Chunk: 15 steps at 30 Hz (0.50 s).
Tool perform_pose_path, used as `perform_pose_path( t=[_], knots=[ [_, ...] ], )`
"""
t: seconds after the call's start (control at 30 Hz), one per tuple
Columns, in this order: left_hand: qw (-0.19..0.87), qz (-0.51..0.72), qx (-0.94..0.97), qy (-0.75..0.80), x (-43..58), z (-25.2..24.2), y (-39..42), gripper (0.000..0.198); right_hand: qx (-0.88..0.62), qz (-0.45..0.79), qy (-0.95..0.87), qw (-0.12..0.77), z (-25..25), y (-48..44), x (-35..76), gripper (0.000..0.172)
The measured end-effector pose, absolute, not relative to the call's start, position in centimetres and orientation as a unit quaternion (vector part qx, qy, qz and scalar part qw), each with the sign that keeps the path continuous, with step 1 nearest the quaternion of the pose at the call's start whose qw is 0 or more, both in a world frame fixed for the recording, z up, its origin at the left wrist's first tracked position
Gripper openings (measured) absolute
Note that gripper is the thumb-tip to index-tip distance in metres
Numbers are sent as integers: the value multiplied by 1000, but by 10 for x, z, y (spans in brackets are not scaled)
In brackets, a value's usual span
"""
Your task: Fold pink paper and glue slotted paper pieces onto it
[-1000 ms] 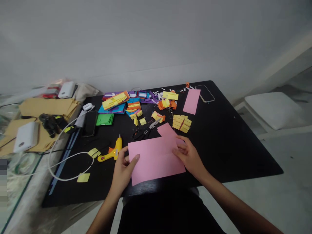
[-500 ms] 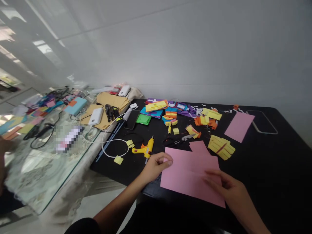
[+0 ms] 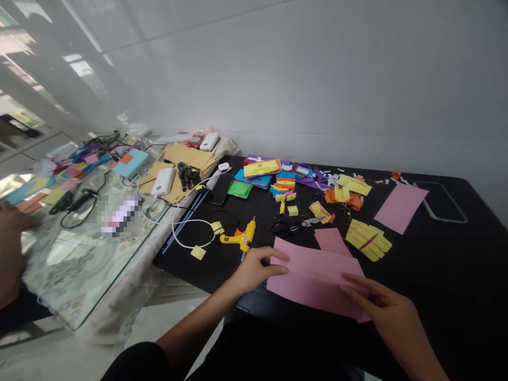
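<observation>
Pink sheet position: The pink sheet (image 3: 313, 280) lay before the person, near the close edge of the black table (image 3: 428, 280). It formed the dial centre below; twelve o'clock pointed away from the person.
Pink sheet form: The face was bowed, not flat, and a corner at four o'clock was turned under or creased; which of these could not be told.
Left hand: The left hand (image 3: 254, 271) sat at nine o'clock, half curled. Thumb and forefinger lay over the sheet's edge, a narrow gap between their tips. Any grip beneath was hidden.
Right hand: The right hand (image 3: 387, 307) sat at four o'clock, loosely curled, thumb and fingers slightly parted against the face. A firm pinch could not be confirmed.
Paper handling: Judged light, thin and flexible, with little slip. It was likely to crease or tear under force.
Hold points: The nine and three o'clock edges appeared best, taken with light finger pressure; a hard mid-face pinch risked a crease.
Pink offcut: The pink offcut (image 3: 331, 239) lay at one o'clock, partly covered in this view.
Cutting tool: Scissors (image 3: 311, 221) lay at twelve o'clock, beyond the sheet.
Glue gun: The yellow glue gun (image 3: 245, 236) lay at ten o'clock.
Yellow strips: The yellow strips (image 3: 368, 242) lay at two o'clock.
</observation>
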<state>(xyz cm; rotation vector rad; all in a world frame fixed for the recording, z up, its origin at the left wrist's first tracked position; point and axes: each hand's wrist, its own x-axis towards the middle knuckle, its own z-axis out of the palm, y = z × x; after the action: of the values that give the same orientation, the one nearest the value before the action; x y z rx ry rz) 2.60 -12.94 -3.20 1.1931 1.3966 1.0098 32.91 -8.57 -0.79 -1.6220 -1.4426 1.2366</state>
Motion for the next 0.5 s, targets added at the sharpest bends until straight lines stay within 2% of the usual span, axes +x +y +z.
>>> perform_pose_path(
  t=[0.33, 0.43, 0.5],
  knots=[
    [412, 453, 540, 577, 25, -28, -131, 36, -643, 433, -548, 315, -16, -91, 333, 37],
    [378, 467, 565, 566, 23, -24, -131, 28, -615, 449, -568, 313, -18, -90, 334, 38],
    [320, 474, 592, 568, 20, -20, -131, 19, -597, 426, -596, 328, -19, -90, 335, 40]
  ],
)
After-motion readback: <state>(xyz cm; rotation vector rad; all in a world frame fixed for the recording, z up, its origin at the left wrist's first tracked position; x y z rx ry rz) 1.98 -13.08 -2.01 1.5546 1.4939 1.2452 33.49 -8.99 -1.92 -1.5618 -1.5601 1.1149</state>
